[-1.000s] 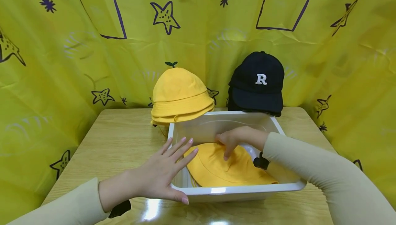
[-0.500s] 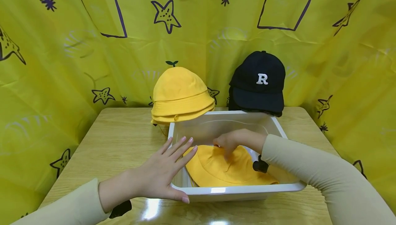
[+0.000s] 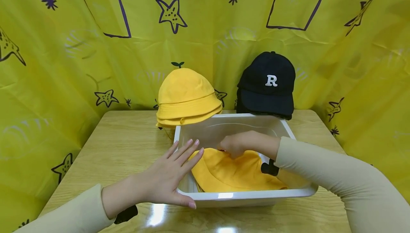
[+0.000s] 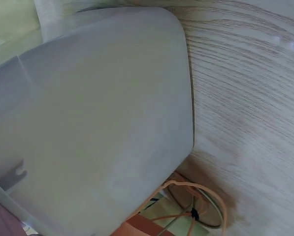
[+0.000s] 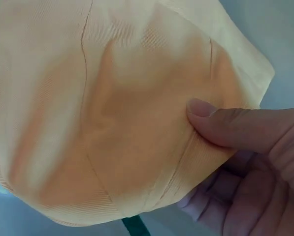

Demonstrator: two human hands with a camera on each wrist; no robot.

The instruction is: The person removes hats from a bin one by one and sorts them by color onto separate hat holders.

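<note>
A yellow bucket hat [image 3: 237, 176] lies inside a white plastic bin [image 3: 243, 194]. My right hand [image 3: 238, 144] reaches into the bin and pinches the hat's crown. In the right wrist view the thumb [image 5: 235, 125] presses on the hat fabric [image 5: 122, 128] while the other fingers curl beneath it, and a bit of green [image 5: 136, 225] pokes out below. My left hand [image 3: 166, 176] rests at the bin's near left corner, fingers spread straight and thumb along the rim. The left wrist view shows the bin's outer wall [image 4: 102, 113].
A stack of yellow bucket hats [image 3: 185, 94] with a green sprout on top stands behind the bin's left corner. Black caps [image 3: 267, 83], the top one with a white R, sit behind its right corner. The wooden table [image 3: 125, 136] backs onto a yellow patterned curtain [image 3: 205, 19].
My right hand has closed its thumb and fingers on the hat's crown, and the fabric has bunched and risen slightly. The left hand has stayed on the bin's corner.
</note>
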